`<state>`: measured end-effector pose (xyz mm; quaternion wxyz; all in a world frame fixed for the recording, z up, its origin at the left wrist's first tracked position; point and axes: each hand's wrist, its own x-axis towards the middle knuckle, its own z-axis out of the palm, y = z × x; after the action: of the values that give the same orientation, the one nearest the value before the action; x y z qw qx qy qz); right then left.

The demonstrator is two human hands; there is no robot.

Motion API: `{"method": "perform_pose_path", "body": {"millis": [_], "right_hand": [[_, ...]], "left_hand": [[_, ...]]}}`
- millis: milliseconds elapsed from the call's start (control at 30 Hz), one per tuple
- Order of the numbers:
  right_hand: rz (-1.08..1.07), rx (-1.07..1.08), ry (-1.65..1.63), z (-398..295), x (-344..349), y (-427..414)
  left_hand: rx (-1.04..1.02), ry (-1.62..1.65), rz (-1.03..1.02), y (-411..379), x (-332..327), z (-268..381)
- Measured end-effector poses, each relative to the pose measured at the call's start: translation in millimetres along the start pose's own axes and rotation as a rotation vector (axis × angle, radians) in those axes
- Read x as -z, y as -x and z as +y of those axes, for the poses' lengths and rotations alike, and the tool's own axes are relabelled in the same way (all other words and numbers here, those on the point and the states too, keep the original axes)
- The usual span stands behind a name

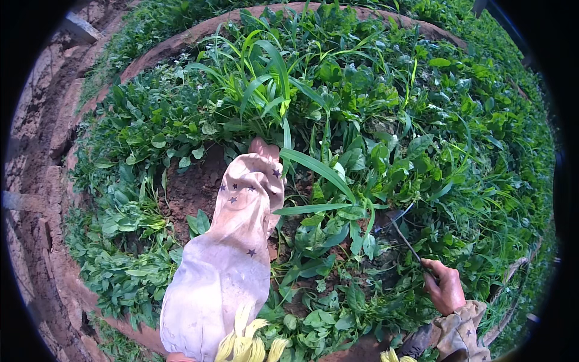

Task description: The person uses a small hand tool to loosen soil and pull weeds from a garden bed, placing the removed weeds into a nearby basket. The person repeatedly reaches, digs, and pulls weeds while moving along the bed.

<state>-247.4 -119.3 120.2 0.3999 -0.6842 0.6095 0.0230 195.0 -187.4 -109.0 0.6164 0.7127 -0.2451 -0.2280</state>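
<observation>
My left hand [264,148] reaches out into the leafy plants, its sleeve muddy and printed with stars. It is at the base of a tall clump of broad-bladed grass [267,86]; foliage hides the fingers, so I cannot tell what they grip. On the lower right, my right hand [443,286] is closed around the thin handle of a hand tool with a curved metal blade, possibly a sickle [405,240]. The blade end lies low among the leaves, partly hidden. Long grass blades [319,169] cross between the two hands.
Dense low leafy greens [393,167] surround both hands. Bare brown soil [192,188] shows left of my left forearm. A raised earthen edge [158,54] curves around the bed, with a muddy strip and planks [81,28] at the far left. Yellow fringe [244,339] hangs at the bottom.
</observation>
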Motion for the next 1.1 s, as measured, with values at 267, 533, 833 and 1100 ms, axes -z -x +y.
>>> {"method": "perform_pose_path", "body": {"millis": [267, 533, 833, 1100], "right_hand": [[0.021, 0.076, 0.044, -1.1, -0.8, 1.3], [0.021, 0.024, 0.031, -0.3, -1.1, 1.1], [0.015, 0.002, 0.032, -3.4, -0.3, -0.1], [-0.003, -0.022, 0.037, -3.9, -0.8, 0.1]], "left_hand": [[0.008, -0.039, -0.032, -9.8, -16.4, 0.2], [0.008, -0.042, -0.053, -12.4, -26.0, 1.3], [0.021, -0.038, -0.070, -15.0, -30.1, 2.8], [0.025, -0.031, -0.085, -15.8, -37.8, 1.3]]}}
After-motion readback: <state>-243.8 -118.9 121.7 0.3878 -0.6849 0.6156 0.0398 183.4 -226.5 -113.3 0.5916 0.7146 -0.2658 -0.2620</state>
